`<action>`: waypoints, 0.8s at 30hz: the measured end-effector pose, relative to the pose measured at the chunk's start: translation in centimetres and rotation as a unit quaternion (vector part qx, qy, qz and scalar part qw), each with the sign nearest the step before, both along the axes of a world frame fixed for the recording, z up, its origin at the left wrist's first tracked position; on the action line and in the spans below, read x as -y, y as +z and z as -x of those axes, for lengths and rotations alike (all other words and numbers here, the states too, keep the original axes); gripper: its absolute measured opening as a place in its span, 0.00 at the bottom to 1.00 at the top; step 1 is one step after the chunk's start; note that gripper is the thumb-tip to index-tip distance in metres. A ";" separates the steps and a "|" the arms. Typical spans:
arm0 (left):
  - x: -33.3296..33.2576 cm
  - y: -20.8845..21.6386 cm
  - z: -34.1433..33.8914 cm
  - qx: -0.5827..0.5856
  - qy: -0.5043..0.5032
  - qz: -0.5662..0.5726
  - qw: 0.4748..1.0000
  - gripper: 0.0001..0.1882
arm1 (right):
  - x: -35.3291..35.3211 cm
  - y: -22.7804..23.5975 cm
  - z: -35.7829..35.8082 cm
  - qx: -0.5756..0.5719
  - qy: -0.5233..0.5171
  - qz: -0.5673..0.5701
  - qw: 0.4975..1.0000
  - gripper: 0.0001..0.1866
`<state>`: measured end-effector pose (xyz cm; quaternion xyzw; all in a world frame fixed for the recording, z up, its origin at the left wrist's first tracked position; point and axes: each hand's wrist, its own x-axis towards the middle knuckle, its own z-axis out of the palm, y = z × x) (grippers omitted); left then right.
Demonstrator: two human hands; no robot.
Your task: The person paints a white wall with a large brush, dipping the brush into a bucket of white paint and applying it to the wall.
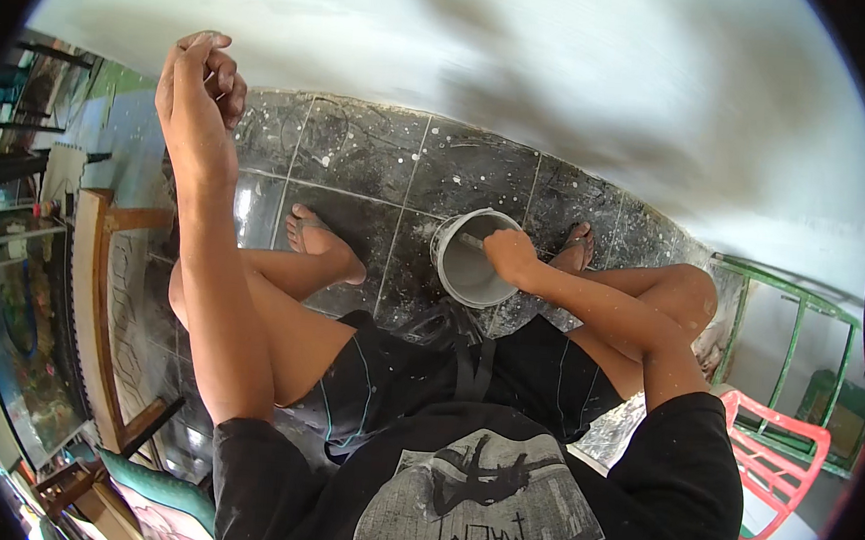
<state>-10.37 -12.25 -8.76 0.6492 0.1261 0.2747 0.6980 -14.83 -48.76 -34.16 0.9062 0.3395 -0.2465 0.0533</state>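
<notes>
My right hand (514, 257) is closed on a pale, flat-looking tool (471, 240) whose end lies inside a bucket; its kind I cannot make out. The light grey round bucket (442, 261) stands on the floor between my feet, with a whitish inside. Raised at the upper left, my left hand (203, 83) is near the white wall, its fingers loosely bent and apart. Nothing shows in that hand.
Dark floor tiles (355, 154) carry many white splashes. A pale wall (369, 35) runs across the front. Left are a wooden frame (90, 286) and a glass tank (23, 322). Right are a green metal frame (797, 296) and a red plastic chair (790, 466).
</notes>
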 end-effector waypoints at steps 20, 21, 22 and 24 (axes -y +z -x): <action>4.4 2.6 0.9 0.078 -0.002 0.144 0.986 0.12 | 0.1 3.0 3.2 0.051 -0.066 0.023 0.996 0.06; 4.4 2.7 1.1 0.073 -0.004 0.162 0.984 0.12 | 0.3 4.8 3.2 0.057 -0.071 0.024 0.996 0.06; 4.4 3.2 1.4 0.076 -0.004 0.167 0.983 0.12 | 1.0 7.1 2.9 0.060 -0.070 0.028 0.995 0.06; 4.3 3.7 1.8 0.057 -0.033 0.207 0.976 0.12 | 2.8 11.5 1.9 -0.023 -0.119 -0.023 0.992 0.07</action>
